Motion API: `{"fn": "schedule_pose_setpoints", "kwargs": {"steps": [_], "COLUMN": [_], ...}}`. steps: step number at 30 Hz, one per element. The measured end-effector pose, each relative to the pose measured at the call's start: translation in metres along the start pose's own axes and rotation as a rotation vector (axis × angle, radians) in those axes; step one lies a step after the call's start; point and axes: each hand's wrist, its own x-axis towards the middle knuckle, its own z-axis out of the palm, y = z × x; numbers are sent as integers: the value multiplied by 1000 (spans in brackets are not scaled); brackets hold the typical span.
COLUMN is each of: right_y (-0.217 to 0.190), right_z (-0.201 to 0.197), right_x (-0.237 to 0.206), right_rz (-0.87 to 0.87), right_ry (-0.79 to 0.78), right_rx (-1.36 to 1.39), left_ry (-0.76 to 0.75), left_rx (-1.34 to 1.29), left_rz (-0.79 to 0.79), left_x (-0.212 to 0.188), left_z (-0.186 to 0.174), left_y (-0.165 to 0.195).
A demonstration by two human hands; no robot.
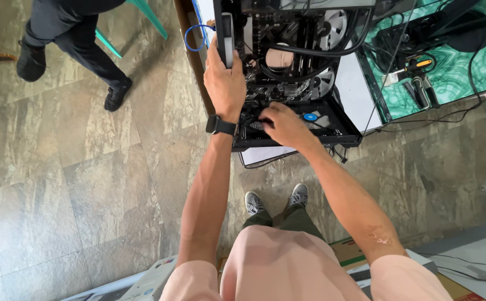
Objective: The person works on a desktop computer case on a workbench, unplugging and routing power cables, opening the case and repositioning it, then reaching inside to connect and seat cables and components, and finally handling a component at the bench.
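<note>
An open black computer case [343,134] stands on a table edge ahead of me, its inside showing a motherboard, a round cooler pump [279,57] with black hoses and pale fans [332,25]. My left hand [224,83], with a black watch on the wrist, grips the case's left front edge. My right hand [281,124] reaches into the bottom of the case with fingers curled among the cables; what it holds is hidden. A blue round part [310,117] lies just right of that hand.
A green marbled glass tabletop [465,61] to the right carries a screwdriver [418,64], black tools and cables. Another person's dark legs and shoes [73,44] stand at the upper left on the tiled floor. Cardboard and white boxes [148,284] lie behind my feet.
</note>
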Motion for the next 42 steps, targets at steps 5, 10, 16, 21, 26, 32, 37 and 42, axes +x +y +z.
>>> {"fn": "schedule_pose_setpoints", "kwargs": {"steps": [5, 10, 16, 21, 26, 32, 37, 42], "right_y": [-2, 1, -5, -11, 3, 54, 99, 118], "right_z": [17, 16, 14, 9, -17, -79, -105, -93], "right_x": [1, -7, -9, -11, -29, -82, -73, -72], "right_rz": [-194, -59, -131, -144, -71, -5, 416, 512], "right_ry": [204, 34, 76, 152, 462, 996, 803, 648], "right_rx": [-62, 23, -23, -54, 188, -111, 290, 641], "left_ry": [27, -15, -7, -33, 15, -6, -42, -43], "left_rx": [18, -22, 0, 5, -7, -37, -104, -159], "left_rz": [49, -27, 3, -37, 59, 30, -119, -168], "left_x": [1, -1, 0, -3, -4, -5, -6, -18], "left_z": [1, 0, 0, 3, 5, 6, 2, -3], "left_y": [-3, 0, -2, -6, -12, -13, -7, -5]}}
